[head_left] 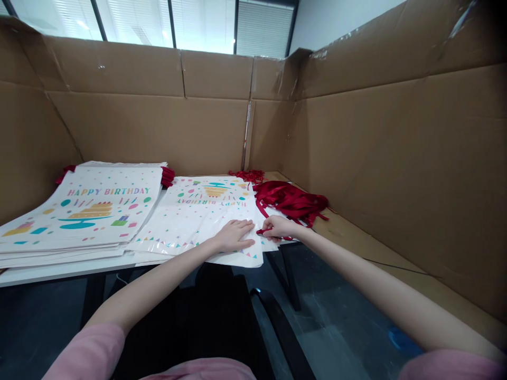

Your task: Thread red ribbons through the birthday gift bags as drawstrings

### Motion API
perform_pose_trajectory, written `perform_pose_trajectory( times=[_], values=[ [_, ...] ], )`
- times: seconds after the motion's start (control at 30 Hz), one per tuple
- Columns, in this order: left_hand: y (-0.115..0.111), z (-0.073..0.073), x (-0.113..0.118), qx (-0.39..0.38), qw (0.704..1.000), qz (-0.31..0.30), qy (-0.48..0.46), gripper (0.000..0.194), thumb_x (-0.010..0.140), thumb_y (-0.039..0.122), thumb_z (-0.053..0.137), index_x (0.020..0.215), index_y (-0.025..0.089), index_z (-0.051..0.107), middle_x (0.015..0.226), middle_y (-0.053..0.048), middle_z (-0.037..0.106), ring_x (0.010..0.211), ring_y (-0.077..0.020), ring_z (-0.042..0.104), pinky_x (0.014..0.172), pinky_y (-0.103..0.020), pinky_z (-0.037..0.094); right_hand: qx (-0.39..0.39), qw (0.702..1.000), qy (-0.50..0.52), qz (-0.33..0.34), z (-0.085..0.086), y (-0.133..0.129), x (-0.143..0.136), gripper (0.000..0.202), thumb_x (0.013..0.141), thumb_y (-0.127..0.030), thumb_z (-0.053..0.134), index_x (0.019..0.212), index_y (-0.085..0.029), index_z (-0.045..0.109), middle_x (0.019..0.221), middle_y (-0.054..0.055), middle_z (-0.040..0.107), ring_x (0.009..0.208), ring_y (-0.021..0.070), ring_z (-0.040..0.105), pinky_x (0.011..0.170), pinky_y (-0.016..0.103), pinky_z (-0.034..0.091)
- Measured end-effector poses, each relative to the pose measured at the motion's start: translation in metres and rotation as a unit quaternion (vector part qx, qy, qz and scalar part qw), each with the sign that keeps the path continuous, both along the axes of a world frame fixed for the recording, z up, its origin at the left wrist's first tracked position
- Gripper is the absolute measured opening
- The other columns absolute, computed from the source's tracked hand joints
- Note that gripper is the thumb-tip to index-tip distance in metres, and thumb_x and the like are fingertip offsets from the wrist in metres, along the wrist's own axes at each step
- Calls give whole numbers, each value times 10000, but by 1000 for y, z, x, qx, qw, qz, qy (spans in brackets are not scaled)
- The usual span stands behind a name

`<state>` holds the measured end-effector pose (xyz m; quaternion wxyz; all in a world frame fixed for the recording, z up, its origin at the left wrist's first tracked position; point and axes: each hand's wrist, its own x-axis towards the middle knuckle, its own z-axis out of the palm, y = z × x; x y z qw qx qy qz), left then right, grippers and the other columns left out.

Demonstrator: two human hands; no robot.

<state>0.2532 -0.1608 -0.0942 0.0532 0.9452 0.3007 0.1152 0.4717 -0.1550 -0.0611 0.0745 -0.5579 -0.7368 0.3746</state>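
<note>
My left hand [234, 236] lies flat with its fingers spread on a white printed sheet [198, 216], whose birthday cake print faces upside down. Just right of it, my right hand [277, 227] is closed around a red ribbon [260, 231] at the sheet's right edge. A heap of red ribbons [291, 199] lies beyond my right hand. On the left sits a thick stack of white "HAPPY BIRTHDAY" sheets [106, 206], with red ribbon bunches [168, 177] at its back corners.
Tall cardboard walls [150, 126] enclose the white table [67, 274] at the back and sides. A smaller tangle of thin red strands [253, 176] lies at the back. A black chair armrest [281, 330] stands below the table's front edge.
</note>
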Motion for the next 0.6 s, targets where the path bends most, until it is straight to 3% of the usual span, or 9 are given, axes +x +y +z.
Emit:
perform_pose_trajectory(
  times=[0.37,0.6],
  values=[
    [2,2,2,3,1000,1,9,590,895,546,302,1364,196,367,1440,-93,361,1298,-249,350,1034,-384,252,24,999,-21,-10,8,-5,-13,127,715,-217,649,659,-137,568,529,12,595,425,102,538,387,180,404],
    [10,7,7,15,999,-5,31,533,859,570,356,1232,209,476,1266,-88,525,1116,-268,498,915,-395,345,60,997,-32,-27,5,-1,-13,81,682,-180,653,660,-139,587,459,-12,553,427,112,545,394,175,394]
  ],
)
